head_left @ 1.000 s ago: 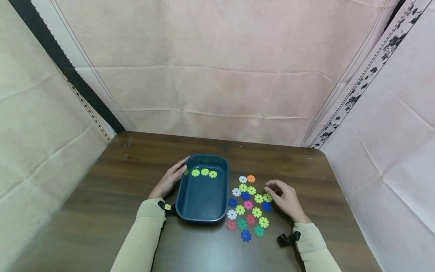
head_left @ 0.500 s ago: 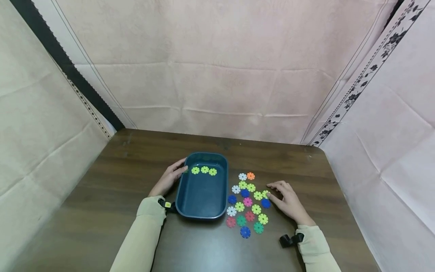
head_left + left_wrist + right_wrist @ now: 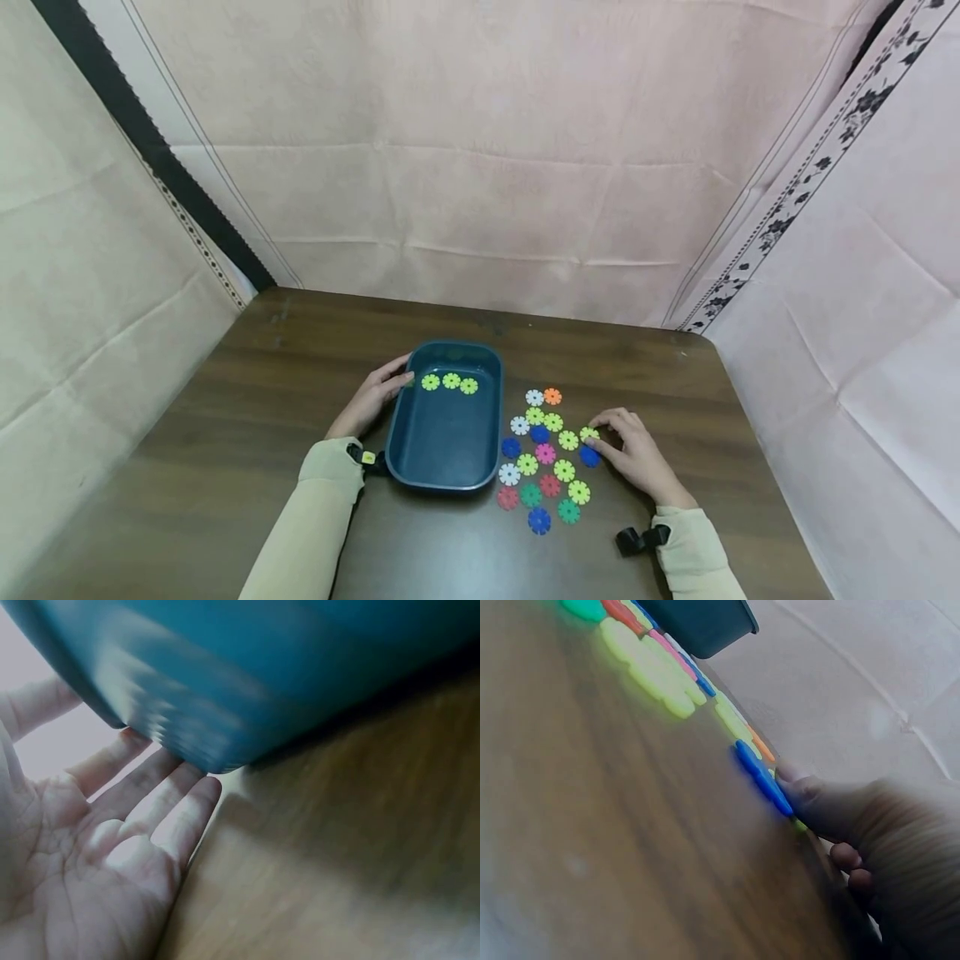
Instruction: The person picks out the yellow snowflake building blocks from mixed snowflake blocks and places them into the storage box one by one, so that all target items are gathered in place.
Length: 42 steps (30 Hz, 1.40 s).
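Note:
My left hand [image 3: 369,402] holds the left rim of a dark blue tray [image 3: 446,442], thumb at the edge. In the left wrist view, its fingers [image 3: 180,817] lie against the outer wall of the tray. My right hand [image 3: 636,452] pinches a yellow-green notched plastic disc [image 3: 589,434] between thumb and index finger, at the right side of a spread of similar discs. Just below it lies a blue disc [image 3: 590,456], seen edge-on near the thumb in the right wrist view. Three yellow-green discs [image 3: 451,381] sit in a row inside the tray's far end.
Several loose discs in white, orange, pink, red, green, blue and yellow-green lie right of the tray, such as a pink disc [image 3: 545,453] and a green disc [image 3: 568,511]. The brown wooden table [image 3: 247,467] is bounded by pale cloth walls [image 3: 465,200].
My right hand's thumb and index finger have come down from beside the yellow-green disc and closed on it, shifting it slightly. The left hand and tray have stayed put.

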Motion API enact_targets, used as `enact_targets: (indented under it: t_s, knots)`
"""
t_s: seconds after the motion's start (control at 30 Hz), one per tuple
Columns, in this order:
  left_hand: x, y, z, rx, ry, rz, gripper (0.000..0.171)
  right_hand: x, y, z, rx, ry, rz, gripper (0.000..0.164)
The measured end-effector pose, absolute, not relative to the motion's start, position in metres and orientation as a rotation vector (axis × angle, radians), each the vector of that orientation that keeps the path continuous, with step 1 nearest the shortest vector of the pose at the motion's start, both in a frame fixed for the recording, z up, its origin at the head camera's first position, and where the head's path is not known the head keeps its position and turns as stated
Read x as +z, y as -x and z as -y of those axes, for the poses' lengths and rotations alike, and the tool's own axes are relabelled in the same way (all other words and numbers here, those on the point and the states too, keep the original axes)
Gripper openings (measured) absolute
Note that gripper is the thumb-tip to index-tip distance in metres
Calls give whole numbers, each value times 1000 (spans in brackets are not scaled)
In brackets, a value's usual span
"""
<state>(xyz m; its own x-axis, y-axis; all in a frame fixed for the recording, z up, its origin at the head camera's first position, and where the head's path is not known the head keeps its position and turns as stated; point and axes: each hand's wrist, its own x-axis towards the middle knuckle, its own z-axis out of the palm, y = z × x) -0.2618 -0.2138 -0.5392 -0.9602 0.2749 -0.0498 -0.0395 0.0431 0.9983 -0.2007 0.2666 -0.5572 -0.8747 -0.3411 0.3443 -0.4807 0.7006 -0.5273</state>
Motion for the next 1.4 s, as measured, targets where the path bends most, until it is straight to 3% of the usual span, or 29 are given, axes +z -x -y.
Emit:
enact_targets:
  t_s: [0.63,0.97,1.17,1.4]
  knots:
    - [-538,261,216,2022,-266,-2086,54,-558,201,-265,1112,-496,2643,23]
    - [-541,260,213,2036,-338,-2097,51,-547,201,-266,1328,-384,2608,11]
    - [-544,261,212,2044,-352,-2088,50,-507,205,-242,1492,-457,2597,15]
    - [-543,261,214,2055,-342,-2086,50,-433,229,-170,1701,-571,2448,19]
